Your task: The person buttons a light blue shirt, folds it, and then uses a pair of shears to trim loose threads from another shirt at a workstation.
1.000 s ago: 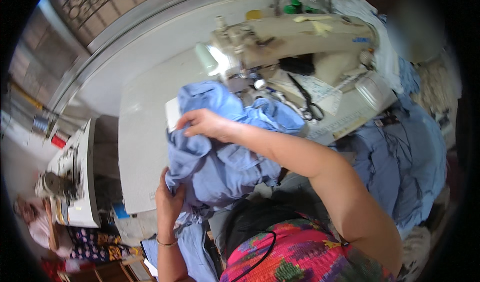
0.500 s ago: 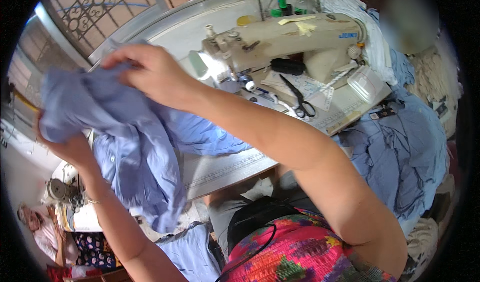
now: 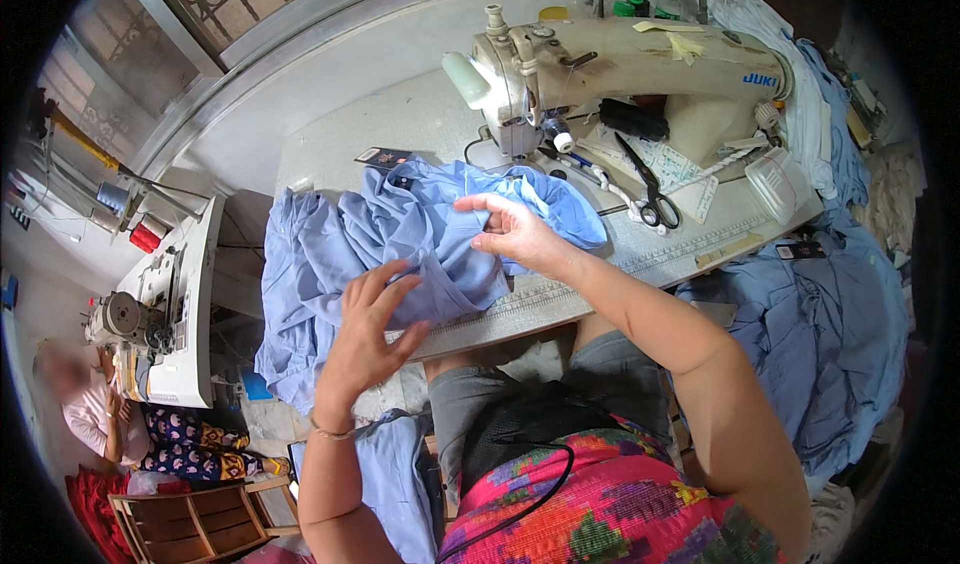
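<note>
A light blue shirt [image 3: 330, 244] lies bunched over the left part of the sewing table, one side hanging off the front edge. My left hand [image 3: 372, 329], fingers spread, is over the near folds of the shirt and holds nothing. To its right, my right hand [image 3: 518, 236] has its thumb and fingers apart against the cloth; whether the fingertips touch it I cannot tell. Behind the garment stands the head of a sewing machine [image 3: 620, 59], its lamp lit beside the needle area. A dark tag [image 3: 385, 155] shows at the shirt's far edge.
Black scissors [image 3: 650, 189], a black brush-like object [image 3: 632, 120] and a clear plastic box [image 3: 777, 186] lie right of the needle. More blue garments [image 3: 800, 334] are heaped at the right. Another sewing machine [image 3: 130, 319] stands at the left, near a seated person [image 3: 90, 409].
The shirt, held up at the left between both hands, is now down on the table. Both hands have let go and moved right. The view has shifted, showing more of the left side.
</note>
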Demonstrator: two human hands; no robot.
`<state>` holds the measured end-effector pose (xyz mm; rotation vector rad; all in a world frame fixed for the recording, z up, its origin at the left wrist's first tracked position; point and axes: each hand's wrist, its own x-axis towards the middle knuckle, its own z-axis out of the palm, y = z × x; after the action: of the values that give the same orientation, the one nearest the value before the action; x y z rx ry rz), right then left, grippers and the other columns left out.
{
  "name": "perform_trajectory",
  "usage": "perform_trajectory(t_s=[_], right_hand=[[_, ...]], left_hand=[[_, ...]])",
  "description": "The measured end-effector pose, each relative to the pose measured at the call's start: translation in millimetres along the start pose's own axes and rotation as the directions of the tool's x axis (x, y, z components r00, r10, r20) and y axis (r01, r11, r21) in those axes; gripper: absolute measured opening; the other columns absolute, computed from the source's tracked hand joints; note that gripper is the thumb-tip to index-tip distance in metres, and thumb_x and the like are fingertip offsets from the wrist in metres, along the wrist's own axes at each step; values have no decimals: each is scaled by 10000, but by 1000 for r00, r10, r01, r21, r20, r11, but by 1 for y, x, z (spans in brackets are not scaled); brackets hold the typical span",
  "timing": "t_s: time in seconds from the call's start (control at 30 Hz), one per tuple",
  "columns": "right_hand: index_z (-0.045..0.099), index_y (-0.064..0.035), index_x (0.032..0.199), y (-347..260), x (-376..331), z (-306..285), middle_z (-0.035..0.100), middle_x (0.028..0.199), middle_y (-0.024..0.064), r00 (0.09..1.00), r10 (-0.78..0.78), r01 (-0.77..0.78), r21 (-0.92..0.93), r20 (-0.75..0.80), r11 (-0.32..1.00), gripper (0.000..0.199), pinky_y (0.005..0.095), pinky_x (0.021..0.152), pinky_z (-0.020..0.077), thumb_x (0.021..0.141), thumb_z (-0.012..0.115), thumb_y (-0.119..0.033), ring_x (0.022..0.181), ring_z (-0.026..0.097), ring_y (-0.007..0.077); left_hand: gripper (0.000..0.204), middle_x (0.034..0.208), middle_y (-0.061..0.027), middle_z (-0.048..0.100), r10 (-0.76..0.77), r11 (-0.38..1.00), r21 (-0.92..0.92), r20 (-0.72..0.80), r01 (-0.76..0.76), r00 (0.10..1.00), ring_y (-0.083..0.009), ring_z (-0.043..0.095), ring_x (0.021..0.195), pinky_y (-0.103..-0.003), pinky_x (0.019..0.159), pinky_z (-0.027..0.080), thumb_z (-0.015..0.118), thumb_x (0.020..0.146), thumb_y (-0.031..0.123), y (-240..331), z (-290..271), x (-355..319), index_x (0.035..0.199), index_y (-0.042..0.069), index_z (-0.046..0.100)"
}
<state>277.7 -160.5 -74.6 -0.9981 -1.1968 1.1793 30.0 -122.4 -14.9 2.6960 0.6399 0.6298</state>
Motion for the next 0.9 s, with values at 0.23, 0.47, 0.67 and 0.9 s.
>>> perform_trajectory(t_s=[0.23, 0.47, 0.67, 0.9], right_hand=[[428, -37, 1298, 1, -2, 6, 503, 802, -37, 996, -55, 56, 15, -68, 998, 549, 174, 608, 385, 787, 604, 57, 714, 459, 29], [420, -26, 1303, -5, -4, 8, 534, 834, -17, 998, -34, 42, 163, -50, 986, 492, 183, 649, 405, 833, 545, 50, 741, 475, 31], [458, -10, 1270, -9, -6, 10, 531, 840, -29, 999, -42, 45, 103, -27, 994, 435, 179, 685, 405, 844, 527, 48, 760, 474, 28], [539, -21, 1222, -11, -5, 9, 560, 881, -45, 1000, 14, -13, 73, -10, 997, 360, 179, 693, 408, 863, 564, -5, 767, 489, 17]], left_hand=[[81, 918, -135, 604, -103, 926, -376, -263, -4, 959, -255, 607, 773, -304, 674, 481, 618, 810, 8, 17, 59, 40, 889, -8, 607], [84, 870, -117, 582, -191, 928, -370, -369, 45, 910, -239, 595, 741, -296, 661, 475, 637, 789, -9, 15, 79, 43, 862, -15, 595], [131, 884, -107, 573, -295, 895, -430, -365, 121, 883, -202, 577, 758, -282, 673, 461, 649, 777, -13, 16, 81, 39, 896, -11, 593], [180, 943, -131, 571, 20, 962, -255, -273, -93, 962, -254, 583, 867, -331, 756, 464, 660, 797, 41, 44, 75, 20, 955, -10, 590]])
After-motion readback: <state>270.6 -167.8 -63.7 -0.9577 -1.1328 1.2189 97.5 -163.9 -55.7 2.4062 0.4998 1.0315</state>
